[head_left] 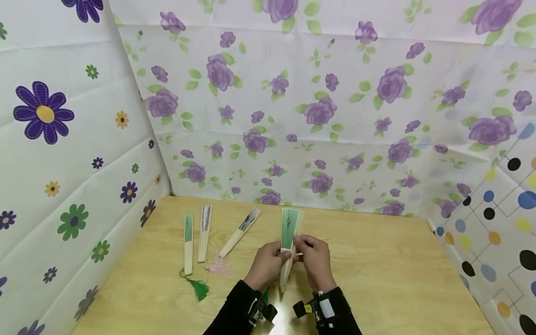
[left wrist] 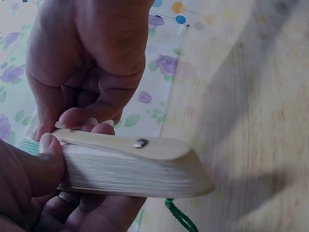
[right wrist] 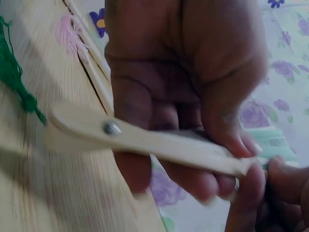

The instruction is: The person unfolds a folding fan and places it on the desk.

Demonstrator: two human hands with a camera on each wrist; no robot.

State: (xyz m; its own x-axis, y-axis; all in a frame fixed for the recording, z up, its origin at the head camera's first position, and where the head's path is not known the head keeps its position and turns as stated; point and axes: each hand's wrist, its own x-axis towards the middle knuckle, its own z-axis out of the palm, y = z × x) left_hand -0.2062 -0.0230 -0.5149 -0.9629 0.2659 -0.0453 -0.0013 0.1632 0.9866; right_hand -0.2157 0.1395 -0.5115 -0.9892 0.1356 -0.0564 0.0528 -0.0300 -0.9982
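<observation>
- Black sleeves (head_left: 234,302) come in from the near side of the desk (head_left: 389,270), whose near edge we cannot see.
- Just beyond them, between the left and right edges, our two hands meet on a folding fan (head_left: 290,228) lifted off the wood, its green leaf toward the far edge and its riveted end toward us. One silver rivet (left wrist: 140,143) shows, and a green cord (left wrist: 181,215) hangs below.
- Our left hand (head_left: 265,265) has its fingers curled round the stacked ribs, thumb on top; our right hand (head_left: 316,260) has its fingers closed in a pinch near the leaf's right side. Neither stands open.
- We judge the step in hand to be working the outer rib against the stack: a thin gap shows under it, and the leaf is nearly folded. Whether it is being spread or squared up, we cannot tell.
- As we read it, the next move calls for a steady left hold and a light right pinch, so that the ribs pivot evenly and the leaf does not crease.
- Toward the left edge lie a green tassel (head_left: 198,288) and, near the fans' ends, a pink tassel (head_left: 219,266).
- Past those, three more fans lie folded: one green (head_left: 188,244), one dark-patterned (head_left: 204,235), one slanted (head_left: 239,232) toward the far edge.
- Behind the far edge hangs a floral cloth (head_left: 293,93).
</observation>
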